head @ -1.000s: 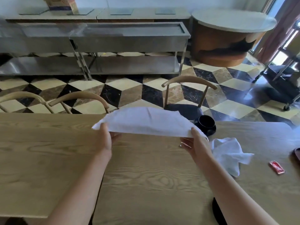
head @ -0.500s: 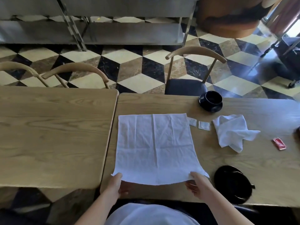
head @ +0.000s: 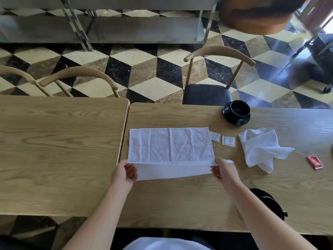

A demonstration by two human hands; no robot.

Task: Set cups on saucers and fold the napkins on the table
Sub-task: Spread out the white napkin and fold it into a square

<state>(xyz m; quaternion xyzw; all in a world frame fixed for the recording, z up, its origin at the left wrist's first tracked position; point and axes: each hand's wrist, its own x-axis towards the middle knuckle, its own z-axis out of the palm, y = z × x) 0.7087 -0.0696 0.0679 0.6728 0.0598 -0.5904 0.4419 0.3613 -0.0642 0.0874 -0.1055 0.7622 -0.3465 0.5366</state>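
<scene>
A white napkin (head: 171,145) lies spread on the wooden table (head: 180,195), its near part lifted and turned up over itself. My left hand (head: 124,173) pinches the napkin's near left corner. Its near right corner is pinched by my right hand (head: 222,171). A second white napkin (head: 259,148) lies crumpled to the right. At the table's far edge a black cup (head: 239,109) sits on a black saucer (head: 237,120). Another black saucer (head: 270,201) lies near the front edge, partly hidden by my right forearm.
Two small white sachets (head: 228,141) lie between the napkins and a red sachet (head: 315,161) at the far right. A second table (head: 54,150) adjoins on the left. Wooden chairs (head: 216,69) stand across the table on a checkered floor.
The napkin went from held up in the air to spread flat on the table. Both hands have since lifted its near edge and carried it away from me over the cloth.
</scene>
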